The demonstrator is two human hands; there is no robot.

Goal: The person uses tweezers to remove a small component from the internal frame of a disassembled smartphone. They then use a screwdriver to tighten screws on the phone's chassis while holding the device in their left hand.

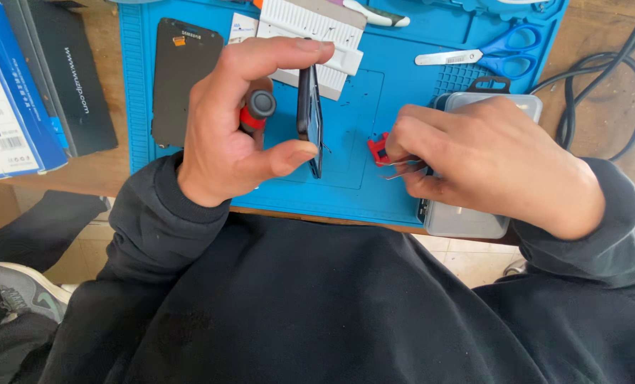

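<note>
My left hand (239, 121) holds a dark phone (310, 117) on edge between thumb and forefinger, above the blue work mat (374, 192). A screwdriver with a red and grey handle (257, 110) is tucked in the same palm. My right hand (481, 160) pinches metal tweezers (401, 168) with their tips pointing left, right beside a small red part (378, 149) on the mat. The two hands are a short gap apart.
A black phone screen panel (182, 78) lies on the mat's left. A white ridged tray (314, 32), blue scissors (495, 55) and a clear plastic case (467, 217) sit around. Boxes (25, 85) stand left; black cables (616, 78) run right.
</note>
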